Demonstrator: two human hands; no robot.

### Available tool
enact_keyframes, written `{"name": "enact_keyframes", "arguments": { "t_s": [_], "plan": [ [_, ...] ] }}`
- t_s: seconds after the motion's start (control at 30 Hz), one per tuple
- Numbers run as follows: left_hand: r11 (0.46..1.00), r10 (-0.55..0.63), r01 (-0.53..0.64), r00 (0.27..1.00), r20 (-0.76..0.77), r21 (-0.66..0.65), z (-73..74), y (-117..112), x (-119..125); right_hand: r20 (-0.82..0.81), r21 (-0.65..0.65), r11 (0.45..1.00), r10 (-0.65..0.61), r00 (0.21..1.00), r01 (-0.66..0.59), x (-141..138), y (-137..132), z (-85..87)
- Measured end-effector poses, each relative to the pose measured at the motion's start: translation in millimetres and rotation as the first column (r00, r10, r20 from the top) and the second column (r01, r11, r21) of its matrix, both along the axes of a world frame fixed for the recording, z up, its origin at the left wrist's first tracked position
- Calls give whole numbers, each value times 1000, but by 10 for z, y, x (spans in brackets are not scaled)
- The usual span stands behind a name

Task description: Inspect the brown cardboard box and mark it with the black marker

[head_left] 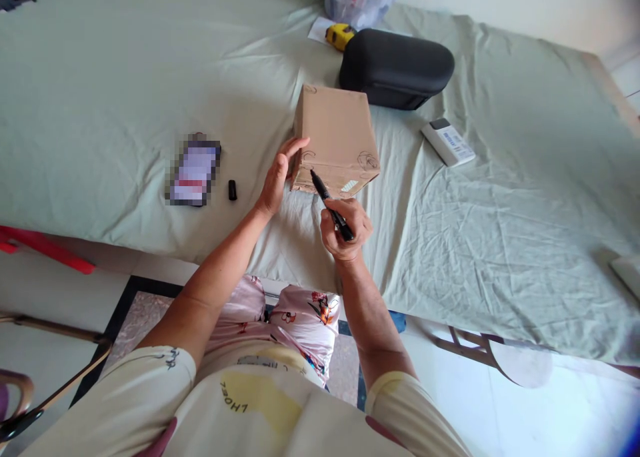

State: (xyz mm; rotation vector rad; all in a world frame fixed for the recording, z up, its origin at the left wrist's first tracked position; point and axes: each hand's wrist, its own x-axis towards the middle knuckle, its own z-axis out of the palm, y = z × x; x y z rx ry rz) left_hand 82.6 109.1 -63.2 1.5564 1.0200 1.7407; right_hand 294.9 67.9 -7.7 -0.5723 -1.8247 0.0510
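Note:
A brown cardboard box (337,127) sits on the cloth-covered table, with dark scribbled circles at several corners of its top. My left hand (277,177) rests against the box's left side, fingers stretched out and one fingertip over the top edge. In my closed right hand (347,227) is a black marker (321,186), uncapped and slanting up to the left. Its tip is at the box's near left corner, by a small curved line; whether it touches I cannot tell. A black marker cap (232,190) lies on the cloth left of my left hand.
A phone (194,173) with a blurred screen lies to the left. Behind the box are a black hard case (397,67), a yellow tape measure (341,36) and a clear plastic tub (363,0). A small white box (449,143) lies right. The pale green cloth (490,243) is wrinkled.

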Motion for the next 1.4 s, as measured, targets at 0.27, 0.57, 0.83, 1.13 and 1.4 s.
{"name": "enact_keyframes", "arguments": {
  "t_s": [0.27,0.57,0.83,1.13,1.4],
  "plan": [
    [999,42,-42,999,-19,-19,15,-36,47,27,-159,983,95,995,-90,-62,-11,-17],
    [996,76,-78,996,-49,-40,38,-95,97,-162,-223,965,103,981,-139,-80,-7,-23],
    [996,85,-86,995,-54,-24,29,-85,62,-154,-210,967,110,982,-142,-73,-17,1],
    [998,53,-53,999,-2,-36,51,-89,42,-262,-286,953,23,965,-101,15,49,-19],
    [996,88,-88,996,-11,17,48,-67,25,-422,-324,932,-294,857,161,131,233,-17]
  ]
}}
